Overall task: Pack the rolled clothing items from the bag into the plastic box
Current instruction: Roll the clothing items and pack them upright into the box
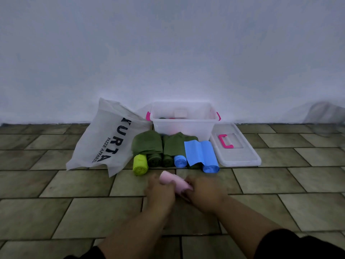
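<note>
Tiled floor (pixel 74 212) met white wall (pixel 168 53), left hand (pixel 160 194) and right hand (pixel 204 193) both gripped pink roll (pixel 168 177), its long axis ran far-left to near-right.

Before me stands a plain wall (pixel 168 53), painted a pale bluish-white, with faint mottling across its surface. It spans the full width of my view. It meets the floor (pixel 56 212) along a dark seam (pixel 37 123). The floor under me is laid in rectangular tiles, grey-green to brown and marbled, in staggered rows with dark grout lines (pixel 74 197). The light is dim, cool and even, and shadows are soft. At the far right a blurred grey shape (pixel 324 116) stands against the wall; I cannot identify it.
</note>
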`<action>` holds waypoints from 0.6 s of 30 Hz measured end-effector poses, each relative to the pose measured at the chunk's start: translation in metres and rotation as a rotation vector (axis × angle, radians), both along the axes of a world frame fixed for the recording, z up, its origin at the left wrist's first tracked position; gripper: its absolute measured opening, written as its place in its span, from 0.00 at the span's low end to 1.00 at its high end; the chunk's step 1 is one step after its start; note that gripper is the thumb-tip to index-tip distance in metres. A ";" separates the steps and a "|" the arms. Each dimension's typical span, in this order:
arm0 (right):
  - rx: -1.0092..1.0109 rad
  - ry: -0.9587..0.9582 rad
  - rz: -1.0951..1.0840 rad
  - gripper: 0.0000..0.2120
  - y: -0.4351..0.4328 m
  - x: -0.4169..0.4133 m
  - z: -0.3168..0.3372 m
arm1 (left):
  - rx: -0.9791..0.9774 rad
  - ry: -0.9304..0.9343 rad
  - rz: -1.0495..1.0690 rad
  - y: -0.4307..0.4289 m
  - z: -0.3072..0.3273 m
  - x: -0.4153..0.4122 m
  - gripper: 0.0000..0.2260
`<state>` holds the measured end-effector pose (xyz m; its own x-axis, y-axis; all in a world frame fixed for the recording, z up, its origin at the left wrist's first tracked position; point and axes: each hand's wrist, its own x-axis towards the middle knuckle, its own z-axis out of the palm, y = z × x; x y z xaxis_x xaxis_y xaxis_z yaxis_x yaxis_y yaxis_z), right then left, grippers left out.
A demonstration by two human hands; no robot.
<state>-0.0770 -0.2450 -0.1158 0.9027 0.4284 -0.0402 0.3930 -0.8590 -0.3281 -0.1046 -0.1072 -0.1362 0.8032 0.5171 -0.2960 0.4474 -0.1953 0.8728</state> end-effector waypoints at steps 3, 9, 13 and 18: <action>0.052 0.130 -0.086 0.12 0.008 -0.002 0.004 | -0.412 0.019 0.057 -0.017 0.006 -0.002 0.28; 0.341 0.433 -0.160 0.10 0.005 -0.011 0.010 | -0.354 -0.005 0.004 -0.018 0.016 0.004 0.26; 0.604 0.572 -0.272 0.08 0.005 -0.020 0.006 | -0.493 -0.088 0.031 -0.015 0.011 0.001 0.19; 1.051 0.928 -0.416 0.13 -0.002 -0.006 0.008 | -0.498 -0.147 -0.089 -0.015 0.014 0.009 0.24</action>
